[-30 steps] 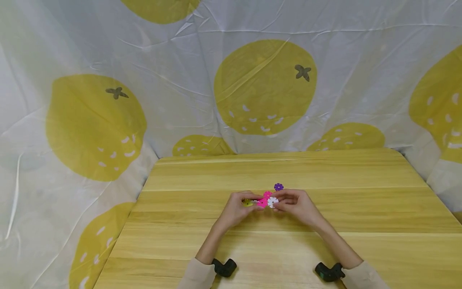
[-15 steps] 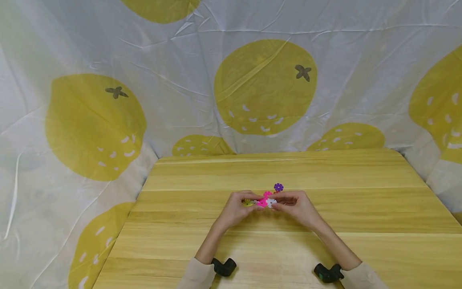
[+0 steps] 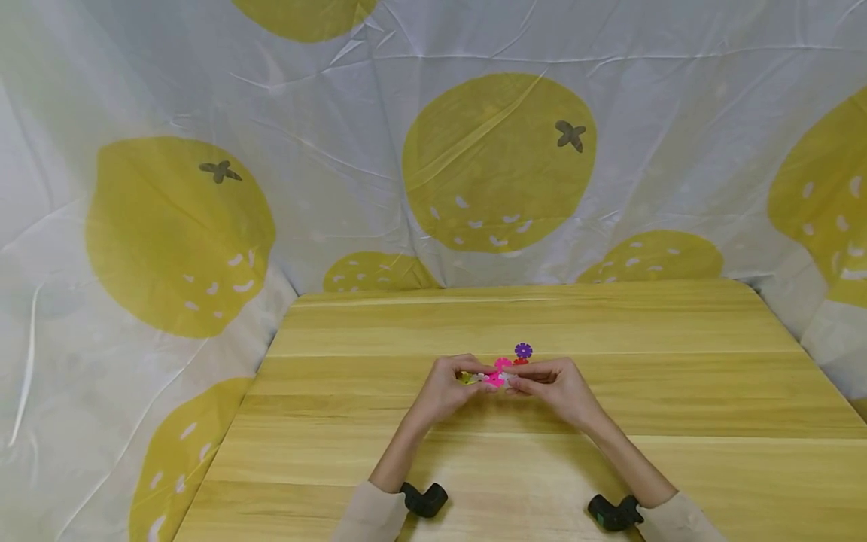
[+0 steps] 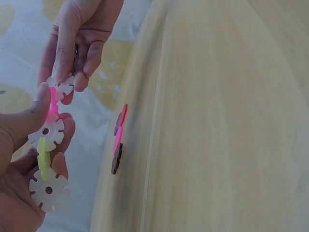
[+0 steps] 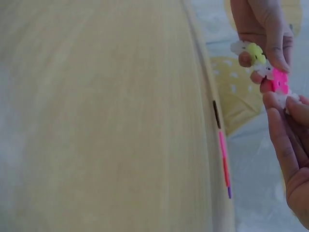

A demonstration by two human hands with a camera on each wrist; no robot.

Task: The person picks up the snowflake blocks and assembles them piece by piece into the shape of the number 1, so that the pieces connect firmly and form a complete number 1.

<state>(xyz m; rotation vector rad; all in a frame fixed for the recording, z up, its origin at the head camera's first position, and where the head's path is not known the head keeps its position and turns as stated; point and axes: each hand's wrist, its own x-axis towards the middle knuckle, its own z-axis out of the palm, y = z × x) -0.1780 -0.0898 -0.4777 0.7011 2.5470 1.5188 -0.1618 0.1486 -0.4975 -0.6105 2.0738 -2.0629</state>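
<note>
My left hand (image 3: 440,388) pinches a pink snowflake disc (image 4: 51,108) between thumb and fingers. That disc belongs to a short chain of slotted plastic discs: a white disc (image 4: 46,130), a yellow-green disc (image 4: 44,157) and another white disc (image 4: 49,193) trail below it over the left palm. My right hand (image 3: 562,388) pinches a separate-coloured white disc (image 4: 63,86) by its edge, against the free side of the pink one. Fingertips partly cover where these two meet, so I cannot tell whether their slots are engaged.
Behind the hands on the wooden table (image 3: 339,429) lie a purple disc (image 3: 523,351), a red disc (image 3: 520,361), another pink disc (image 3: 502,363) and a dark brown disc (image 4: 116,158), in a row. A lemon-print cloth (image 3: 325,188) hangs beyond the far edge.
The right hand has moved slightly left, bringing the white disc up against the pink one. The white disc has turned from facing the head camera and is now more covered. The left hand stays nearly still.
</note>
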